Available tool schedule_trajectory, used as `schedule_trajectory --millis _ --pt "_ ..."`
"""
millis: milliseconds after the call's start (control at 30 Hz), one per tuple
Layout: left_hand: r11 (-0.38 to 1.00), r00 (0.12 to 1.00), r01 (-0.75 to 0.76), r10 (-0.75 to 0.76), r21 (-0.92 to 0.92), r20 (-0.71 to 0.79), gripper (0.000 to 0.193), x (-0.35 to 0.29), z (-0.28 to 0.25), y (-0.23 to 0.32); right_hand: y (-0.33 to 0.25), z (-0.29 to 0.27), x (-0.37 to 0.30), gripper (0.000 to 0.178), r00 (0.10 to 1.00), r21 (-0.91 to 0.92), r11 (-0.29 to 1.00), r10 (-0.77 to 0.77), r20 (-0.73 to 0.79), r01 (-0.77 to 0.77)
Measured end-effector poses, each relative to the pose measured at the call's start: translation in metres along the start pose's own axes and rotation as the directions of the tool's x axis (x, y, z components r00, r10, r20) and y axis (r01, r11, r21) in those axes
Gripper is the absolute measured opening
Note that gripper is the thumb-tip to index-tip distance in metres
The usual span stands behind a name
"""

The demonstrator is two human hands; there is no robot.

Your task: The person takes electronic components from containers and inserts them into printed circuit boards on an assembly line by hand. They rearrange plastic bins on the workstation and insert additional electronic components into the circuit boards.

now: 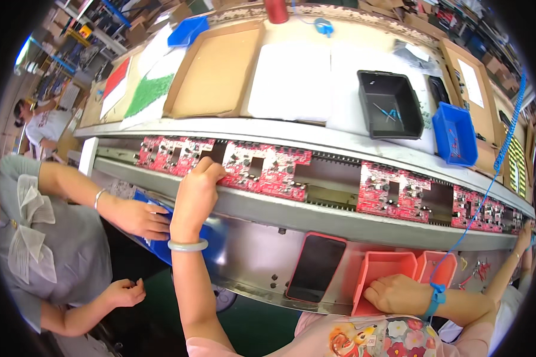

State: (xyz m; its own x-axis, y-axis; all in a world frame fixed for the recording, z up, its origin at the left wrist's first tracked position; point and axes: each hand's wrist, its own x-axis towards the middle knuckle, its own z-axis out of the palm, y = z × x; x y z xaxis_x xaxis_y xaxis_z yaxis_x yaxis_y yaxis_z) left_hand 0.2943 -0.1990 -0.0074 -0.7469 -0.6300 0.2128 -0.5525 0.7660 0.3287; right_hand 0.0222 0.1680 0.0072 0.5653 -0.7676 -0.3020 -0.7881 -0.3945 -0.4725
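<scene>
My left hand [198,187], wearing a pale bangle, is over a red circuit board [262,172] in the conveyor rail. Its fingers are pinched together at the board's left part; what they hold, if anything, is too small to make out. My right hand [396,294], with a blue wrist strap, rests curled at the red bin [390,260]. Its fingertips dip inside and are hidden, so any part in them does not show. More red boards [393,190] line the rail to the right, and another board [161,156] sits to the left.
A phone-like black slab with a red edge [317,268] lies left of the bin. A smaller red bin [438,268] adjoins it. Beyond the rail stand a black tray [391,89] and blue bin [455,134]. At left, a co-worker's hand [140,219] is near a blue bin [161,253].
</scene>
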Motion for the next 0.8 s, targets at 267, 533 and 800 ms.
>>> schedule_trajectory --millis 267,533,800 --pt "0.995 0.991 0.087 -0.082 0.044 -0.104 0.010 -0.004 0.006 0.005 0.007 0.002 -0.001 0.014 0.998 0.300 0.954 0.004 -0.064 0.015" --pt "0.995 0.997 0.039 -0.044 -0.088 -0.061 0.009 0.003 0.000 -0.003 0.012 -0.009 -0.006 0.023 1.000 0.380 0.925 -0.006 -0.027 0.015" --pt "1.000 1.000 0.008 -0.008 -0.025 0.003 0.006 -0.001 -0.003 -0.004 0.013 -0.010 0.005 0.017 0.991 0.356 0.933 -0.002 -0.132 0.050"
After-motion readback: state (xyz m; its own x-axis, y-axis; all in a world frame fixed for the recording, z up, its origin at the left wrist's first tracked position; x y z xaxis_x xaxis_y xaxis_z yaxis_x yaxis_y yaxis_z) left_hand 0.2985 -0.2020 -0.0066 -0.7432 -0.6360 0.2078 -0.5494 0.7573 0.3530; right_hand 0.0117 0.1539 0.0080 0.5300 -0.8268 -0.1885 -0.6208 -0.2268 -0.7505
